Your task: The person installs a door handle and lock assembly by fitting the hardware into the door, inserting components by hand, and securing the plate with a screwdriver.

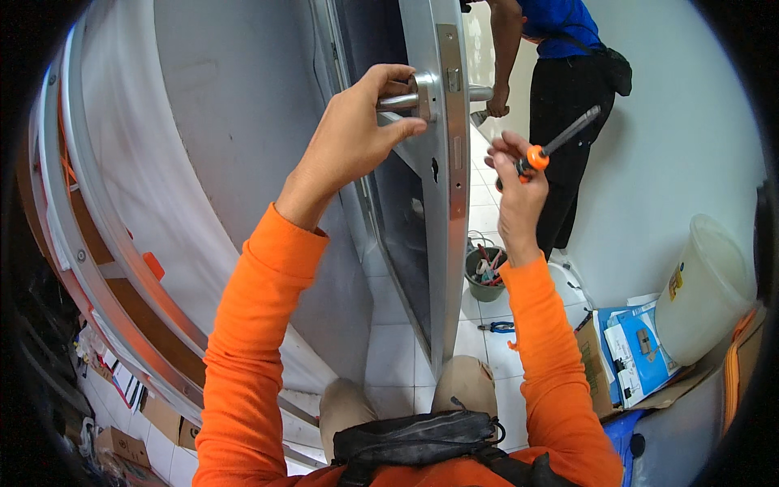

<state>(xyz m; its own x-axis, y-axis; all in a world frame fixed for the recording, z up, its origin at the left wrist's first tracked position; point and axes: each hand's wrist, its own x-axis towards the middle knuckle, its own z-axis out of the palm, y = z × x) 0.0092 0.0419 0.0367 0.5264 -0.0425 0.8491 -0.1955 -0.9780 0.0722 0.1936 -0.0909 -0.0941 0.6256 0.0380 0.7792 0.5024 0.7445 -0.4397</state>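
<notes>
In front of me a grey metal door (445,268) stands edge-on, a steel lock plate (456,146) set into its edge. My left hand (357,130) is closed around the round rose of a silver lever handle (398,103) on the door's left face. Below that handle shows a dark keyhole cutout (435,170). On the other side of the door another part of the handle (480,93) sticks out to the right. My right hand (521,191) grips a screwdriver (560,140) with an orange and black handle, its shaft pointing up and right, apart from the door.
A person in a blue shirt (560,28) stands beyond the door, one hand (497,105) low near the handle. On the tiled floor are a bucket of tools (485,280) and blue pliers (497,327). A translucent bin (704,292) and a blue box (637,357) stand at right; a ladder-like frame (81,203) at left.
</notes>
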